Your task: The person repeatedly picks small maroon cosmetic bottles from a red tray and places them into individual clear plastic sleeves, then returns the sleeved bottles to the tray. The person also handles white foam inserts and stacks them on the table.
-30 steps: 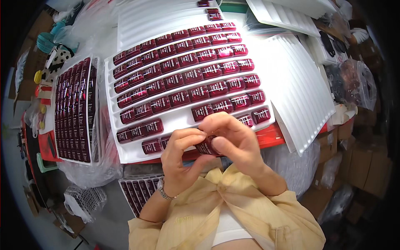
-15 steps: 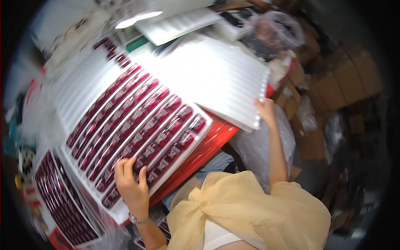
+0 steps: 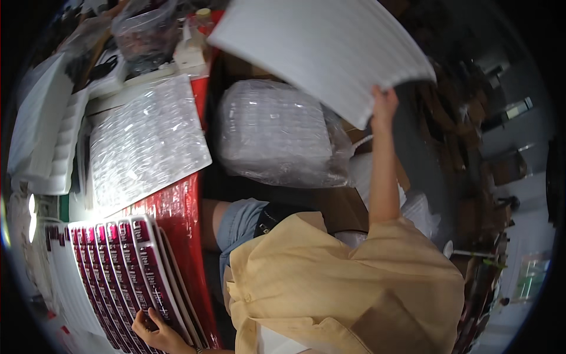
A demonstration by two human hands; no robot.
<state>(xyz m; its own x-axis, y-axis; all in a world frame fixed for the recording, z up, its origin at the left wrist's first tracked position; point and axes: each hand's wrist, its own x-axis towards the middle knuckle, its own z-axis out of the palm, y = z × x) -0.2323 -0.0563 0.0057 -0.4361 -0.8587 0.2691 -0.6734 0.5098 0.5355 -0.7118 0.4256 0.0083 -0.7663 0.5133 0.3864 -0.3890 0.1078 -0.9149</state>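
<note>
My right hand [image 3: 384, 107] is raised at the far right side and grips the edge of a large white ridged sheet [image 3: 330, 47]. The sheet hangs in the air, tilted, beyond the table's edge. At the lower left, my left hand [image 3: 158, 334] rests on a white tray [image 3: 154, 259] holding rows of dark red packets [image 3: 127, 277]. Its thumb and forefinger are apart on the packets, and I see nothing held in it; the other fingers are partly hidden.
A glossy, film-covered white tray [image 3: 150, 141] lies on the red-covered table [image 3: 191, 236]. White foam pieces [image 3: 41, 130] stand at the left. Beside the table is a bulky bundle in clear plastic [image 3: 274, 130]. Cardboard boxes [image 3: 507, 215] are at the right.
My right hand has lifted the white sheet off the table and out to the right, uncovering the film-covered tray. The view has swung right; my left hand stays at the packet tray.
</note>
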